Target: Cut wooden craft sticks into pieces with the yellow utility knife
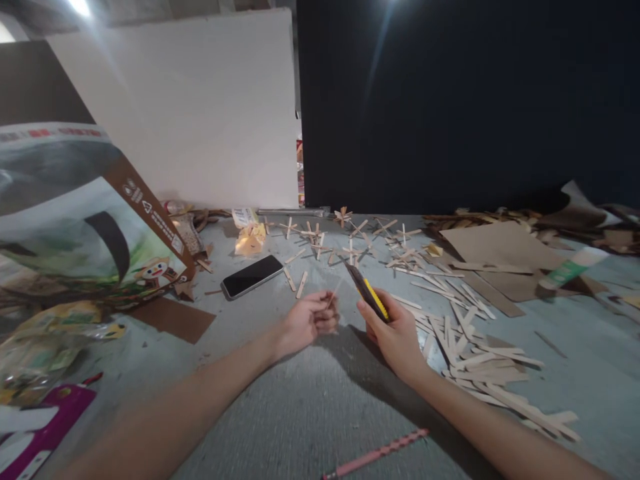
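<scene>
My right hand (395, 333) is wrapped round a black and yellow utility knife (371, 293), its tip pointing up and away to the left. Just left of it, my left hand (311, 323) is closed in a pinch on a thin stick (335, 292); motion blur hides its exact shape. The two hands are apart above the grey table (280, 407). Beyond them lie several small crossed-stick shapes (351, 252). A loose pile of flat wooden sticks (493, 370) spreads beside my right forearm.
A phone (253, 276) lies beyond my left hand, near a large printed bag (65, 220). At right are cardboard sheets (495, 250) and a glue stick (573, 268). A pink pencil (377, 455) lies in front. White (175, 113) and black panels (465, 107) stand behind.
</scene>
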Motion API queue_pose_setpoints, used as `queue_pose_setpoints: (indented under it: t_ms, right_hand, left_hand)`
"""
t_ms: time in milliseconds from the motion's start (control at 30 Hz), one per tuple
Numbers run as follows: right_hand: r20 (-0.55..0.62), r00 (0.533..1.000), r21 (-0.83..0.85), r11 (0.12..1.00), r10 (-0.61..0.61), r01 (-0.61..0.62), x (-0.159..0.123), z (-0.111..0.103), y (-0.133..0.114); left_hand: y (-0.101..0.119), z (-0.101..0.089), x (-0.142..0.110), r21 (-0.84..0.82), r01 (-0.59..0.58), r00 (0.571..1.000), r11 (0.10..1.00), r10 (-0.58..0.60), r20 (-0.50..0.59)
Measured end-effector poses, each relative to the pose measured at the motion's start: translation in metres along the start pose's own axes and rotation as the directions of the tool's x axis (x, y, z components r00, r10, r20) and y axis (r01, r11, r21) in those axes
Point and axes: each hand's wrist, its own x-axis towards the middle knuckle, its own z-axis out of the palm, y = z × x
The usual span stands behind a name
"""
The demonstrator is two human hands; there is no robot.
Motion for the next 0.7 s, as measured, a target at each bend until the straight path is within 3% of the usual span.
queue_pose_setpoints:
  t_ms: [100, 233, 467, 700]
  right_hand:
    - [0.019, 0.998, 0.058, 0.997, 0.053, -0.054, 0.001, 0.001, -0.001]
    - [0.062, 0.993, 0.127, 0.986, 0.100, -0.107, 0.001, 0.002, -0.001]
    - [0.019, 0.993, 0.149, 0.982, 0.115, -0.117, 0.000, 0.003, -0.005]
    - [-0.077, 0.997, -0.023, 1.000, 0.014, -0.016, 0.002, 0.003, -0.005]
  left_hand:
    - [0.001, 0.000, -0.001, 0.063, 0.083, 0.979, 0.995, -0.093, 0.179]
    - [-0.003, -0.003, 0.000, 0.111, 0.075, 0.963, 0.991, -0.101, 0.251]
    - [-0.008, -0.004, -0.001, 0.220, 0.036, 0.957, 0.975, -0.098, 0.274]
    - [-0.004, 0.010, -0.010, 0.435, -0.027, 0.973, 0.900, -0.075, 0.217]
